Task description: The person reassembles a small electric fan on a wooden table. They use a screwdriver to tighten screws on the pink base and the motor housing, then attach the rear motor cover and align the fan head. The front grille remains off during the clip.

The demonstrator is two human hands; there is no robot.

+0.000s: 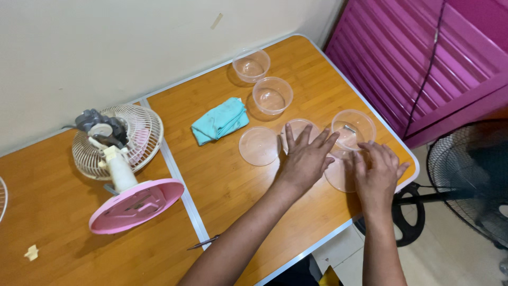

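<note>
1. A clear round lid (338, 173) lies flat near the front right corner of the wooden table (227, 175), between the two hands.
2. The left hand (306, 156) lies flat, fingers spread wide, over a second lid (297, 130), gripping nothing.
3. The right hand (377, 172) rests palm down, fingers loosely apart, on the lid's right side.
4. A clear bowl (353, 127) sits just behind; a third lid (259, 146), two more bowls (272, 95) and a teal cloth (220, 121) are farther back.
5. A pink fan (119, 164) lies tipped at left; a cream wall (106, 47) and magenta shutter (423, 58) surround the table.
</note>
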